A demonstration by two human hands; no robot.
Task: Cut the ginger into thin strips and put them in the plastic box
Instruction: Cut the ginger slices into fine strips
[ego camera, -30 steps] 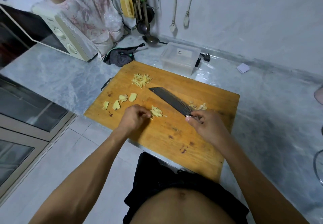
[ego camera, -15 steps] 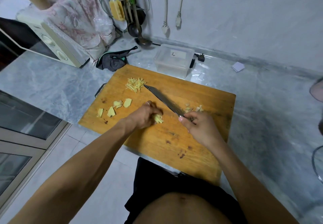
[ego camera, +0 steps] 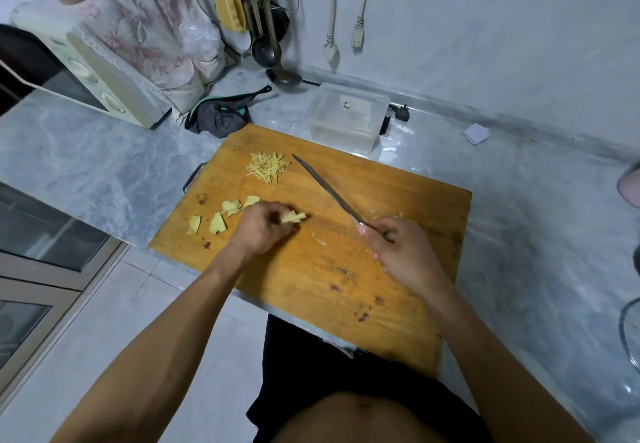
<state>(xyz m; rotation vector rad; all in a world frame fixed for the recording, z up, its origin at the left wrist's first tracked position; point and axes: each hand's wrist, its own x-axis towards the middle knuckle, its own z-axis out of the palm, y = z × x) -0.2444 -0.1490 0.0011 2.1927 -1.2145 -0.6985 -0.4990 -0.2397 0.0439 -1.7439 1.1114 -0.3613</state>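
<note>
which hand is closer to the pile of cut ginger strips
Left. The left hand, pinching a ginger slice, sits just below the pile of strips. The right hand, gripping the knife, is farther off to the lower right.

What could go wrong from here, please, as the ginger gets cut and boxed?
The left hand pinches a small ginger stack, so its fingertips could end up under the knife held by the right hand. The strips lie loose on the board, so carrying them to the box beyond its far edge may scatter some.
</note>
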